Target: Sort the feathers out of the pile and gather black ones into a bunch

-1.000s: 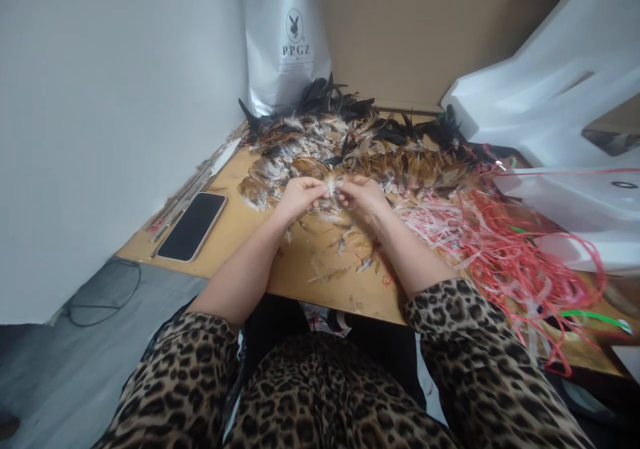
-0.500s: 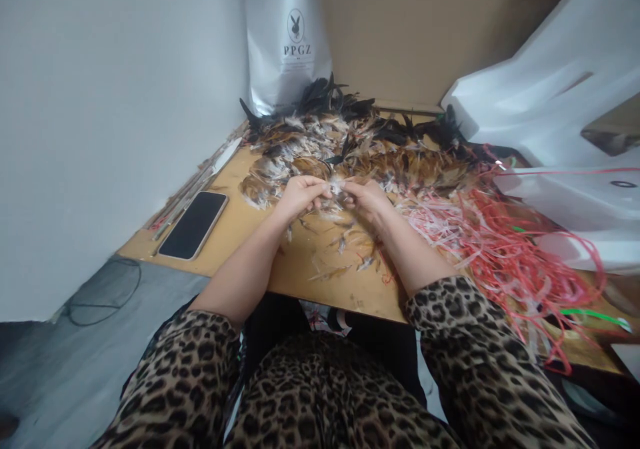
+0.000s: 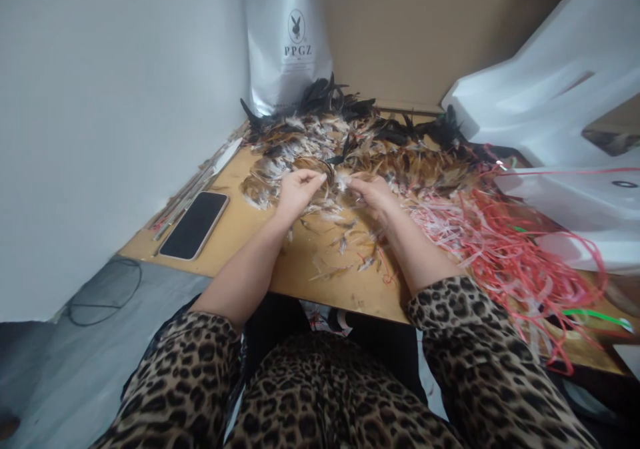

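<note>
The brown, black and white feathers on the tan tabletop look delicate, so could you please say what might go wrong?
The fluffy white tuft at the fingers of the right hand might slip and get lost among the feathers beyond. The tangled red and white plastic-looking strips could snag the leopard-print right sleeve close by.

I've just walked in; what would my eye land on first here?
Probably the tangle of red and white strips, heaped on the right of the table. Then the feathers, brown, white and black, spread across its middle and back, with the left hand and right hand over the nearer ones. A dark phone lies at the left.
</note>
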A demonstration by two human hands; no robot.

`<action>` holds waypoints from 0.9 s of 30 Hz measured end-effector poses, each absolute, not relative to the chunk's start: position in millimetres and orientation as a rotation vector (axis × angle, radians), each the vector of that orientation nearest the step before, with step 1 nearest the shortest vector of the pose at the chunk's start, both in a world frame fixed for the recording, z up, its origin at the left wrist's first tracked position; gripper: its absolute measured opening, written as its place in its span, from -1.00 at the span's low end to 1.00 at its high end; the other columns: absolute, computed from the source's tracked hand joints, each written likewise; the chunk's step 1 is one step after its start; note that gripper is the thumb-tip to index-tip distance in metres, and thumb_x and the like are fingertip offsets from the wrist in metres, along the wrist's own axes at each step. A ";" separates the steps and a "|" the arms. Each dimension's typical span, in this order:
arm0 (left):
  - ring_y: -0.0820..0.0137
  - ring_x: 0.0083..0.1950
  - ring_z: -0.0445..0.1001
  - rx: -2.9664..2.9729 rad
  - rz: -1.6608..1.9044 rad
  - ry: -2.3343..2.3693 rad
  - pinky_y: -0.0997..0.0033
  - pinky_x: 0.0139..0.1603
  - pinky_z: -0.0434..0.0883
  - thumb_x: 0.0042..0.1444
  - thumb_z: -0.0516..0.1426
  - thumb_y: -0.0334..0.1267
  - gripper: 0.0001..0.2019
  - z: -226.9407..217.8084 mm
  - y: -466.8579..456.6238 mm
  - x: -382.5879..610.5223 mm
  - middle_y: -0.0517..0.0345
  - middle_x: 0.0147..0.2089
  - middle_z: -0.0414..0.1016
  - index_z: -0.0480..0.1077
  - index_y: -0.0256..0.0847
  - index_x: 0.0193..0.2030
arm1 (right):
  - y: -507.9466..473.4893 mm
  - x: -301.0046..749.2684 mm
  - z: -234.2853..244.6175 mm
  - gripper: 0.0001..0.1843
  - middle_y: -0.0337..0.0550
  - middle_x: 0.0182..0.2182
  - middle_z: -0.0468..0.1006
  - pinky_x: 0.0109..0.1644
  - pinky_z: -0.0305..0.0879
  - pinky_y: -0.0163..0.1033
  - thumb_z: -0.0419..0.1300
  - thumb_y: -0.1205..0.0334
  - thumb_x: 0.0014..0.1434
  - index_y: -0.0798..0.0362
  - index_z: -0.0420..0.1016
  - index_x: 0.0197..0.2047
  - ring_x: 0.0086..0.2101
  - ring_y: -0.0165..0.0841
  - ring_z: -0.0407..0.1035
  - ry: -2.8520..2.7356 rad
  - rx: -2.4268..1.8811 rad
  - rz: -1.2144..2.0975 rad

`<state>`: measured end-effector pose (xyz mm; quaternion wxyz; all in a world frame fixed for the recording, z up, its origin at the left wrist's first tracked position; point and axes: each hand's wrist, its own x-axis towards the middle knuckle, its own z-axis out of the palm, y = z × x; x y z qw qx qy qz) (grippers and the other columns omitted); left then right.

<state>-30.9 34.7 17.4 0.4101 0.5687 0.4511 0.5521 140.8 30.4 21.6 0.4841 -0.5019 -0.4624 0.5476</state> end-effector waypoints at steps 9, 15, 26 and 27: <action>0.62 -0.65 0.18 1.478 1.161 1.078 0.56 -0.61 0.11 -0.22 0.28 -0.13 -0.72 15.3 26.1 -24.0 0.21 -0.66 0.34 0.47 -0.33 -0.43 | 22.4 126.7 27.5 -0.63 -0.31 -0.68 0.30 -0.56 0.01 -0.37 0.31 0.00 -0.23 0.14 0.43 -0.46 -0.64 -0.55 0.09 -1.248 -1.277 1.163; 0.67 -0.72 0.12 1.389 1.062 1.044 0.60 -0.68 0.02 -0.13 0.23 -0.17 -0.77 12.2 30.6 -28.5 0.23 -0.68 0.31 0.45 -0.34 -0.44 | 22.4 126.6 24.5 -0.60 -0.35 -0.75 0.21 -0.62 -0.12 -0.38 0.30 -0.07 -0.20 0.13 0.37 -0.56 -0.69 -0.58 -0.01 -1.249 -1.178 1.195; 0.69 -0.70 0.14 1.136 1.075 0.866 0.64 -0.70 -0.03 -0.13 0.23 -0.21 -0.78 13.6 35.8 -33.5 0.19 -0.64 0.36 0.43 -0.37 -0.42 | 28.2 135.8 16.3 -0.62 -0.40 -0.77 0.19 -0.66 -0.19 -0.39 0.34 -0.01 -0.25 0.13 0.44 -0.47 -0.72 -0.59 -0.04 -1.171 -1.174 1.337; 0.69 -0.70 0.15 1.137 1.074 0.863 0.64 -0.70 -0.02 -0.13 0.23 -0.21 -0.78 14.4 35.4 -33.6 0.20 -0.65 0.35 0.43 -0.37 -0.42 | 29.1 136.7 15.4 -0.64 -0.38 -0.76 0.22 -0.64 -0.14 -0.39 0.34 0.00 -0.25 0.14 0.44 -0.50 -0.71 -0.59 -0.01 -1.192 -1.197 1.279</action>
